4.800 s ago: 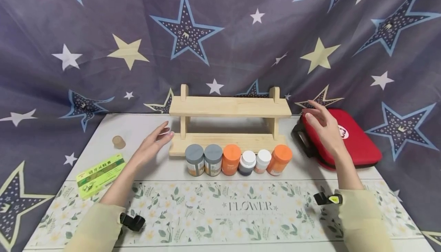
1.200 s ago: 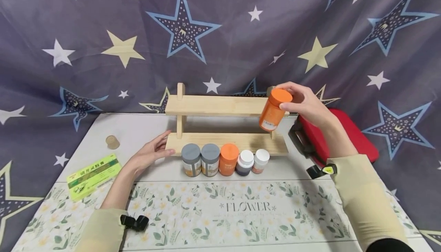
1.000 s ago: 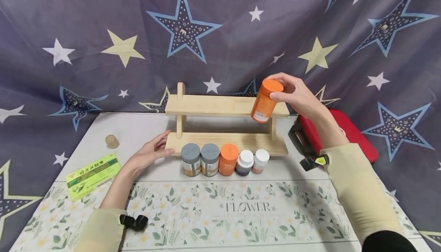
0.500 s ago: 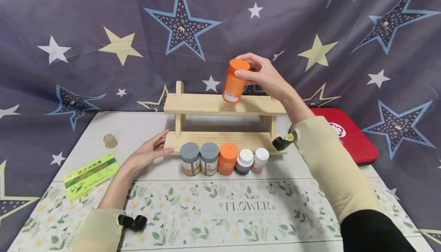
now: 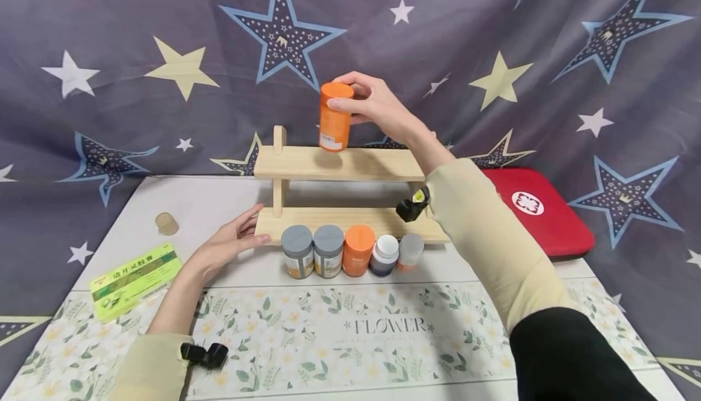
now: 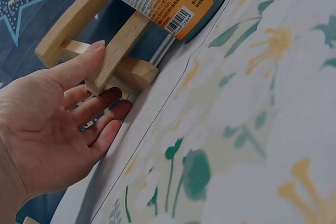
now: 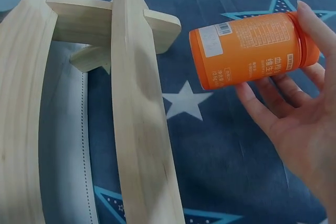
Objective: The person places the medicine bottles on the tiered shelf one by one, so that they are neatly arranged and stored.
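My right hand (image 5: 378,106) holds an orange pill bottle (image 5: 335,124) by its upper part, thumb on one side and fingers on the other. The bottle hangs nearly upright above the left half of the top board of a two-tier wooden shelf (image 5: 345,162), apart from it in the right wrist view. Low at the shelf's left end, my left hand (image 5: 227,246) grips the lower board, with the thumb (image 6: 86,61) on its face and the fingers behind. In front of the shelf stand two grey-capped bottles (image 5: 297,252), another orange bottle (image 5: 358,252) and two small bottles (image 5: 385,256).
A red zip case (image 5: 539,212) lies at the right, partly behind the right sleeve. On the left are a flat green medicine box (image 5: 136,280) and a small cork-like stopper (image 5: 167,223). A starry cloth (image 5: 361,30) hangs behind the table.
My right hand has picked the orange bottle from the right end of the row and carried it up and left over the top board. My left hand has taken hold of the shelf's end.
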`<move>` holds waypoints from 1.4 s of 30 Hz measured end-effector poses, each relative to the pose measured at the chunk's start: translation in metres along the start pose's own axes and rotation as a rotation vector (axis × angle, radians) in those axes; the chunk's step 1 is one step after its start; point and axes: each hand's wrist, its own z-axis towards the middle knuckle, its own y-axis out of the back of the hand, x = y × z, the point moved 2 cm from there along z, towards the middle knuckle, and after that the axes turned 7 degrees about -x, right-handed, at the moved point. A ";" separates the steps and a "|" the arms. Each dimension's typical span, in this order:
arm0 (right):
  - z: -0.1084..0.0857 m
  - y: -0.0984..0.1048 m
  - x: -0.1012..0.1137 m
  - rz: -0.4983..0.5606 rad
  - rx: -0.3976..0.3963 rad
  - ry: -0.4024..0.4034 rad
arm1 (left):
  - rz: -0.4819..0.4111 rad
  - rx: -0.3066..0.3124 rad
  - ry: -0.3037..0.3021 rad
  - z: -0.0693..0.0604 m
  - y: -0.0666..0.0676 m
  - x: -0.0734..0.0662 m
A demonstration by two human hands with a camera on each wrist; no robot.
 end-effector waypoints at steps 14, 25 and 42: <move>0.023 -0.039 0.003 -0.034 0.039 -0.013 | -0.008 0.004 0.008 -0.001 -0.001 -0.002; 0.026 -0.051 -0.008 -0.073 0.035 -0.054 | -0.012 0.020 0.008 0.000 0.001 -0.001; 0.023 -0.064 -0.024 -0.087 0.039 -0.057 | -0.022 0.017 0.006 0.000 0.000 -0.001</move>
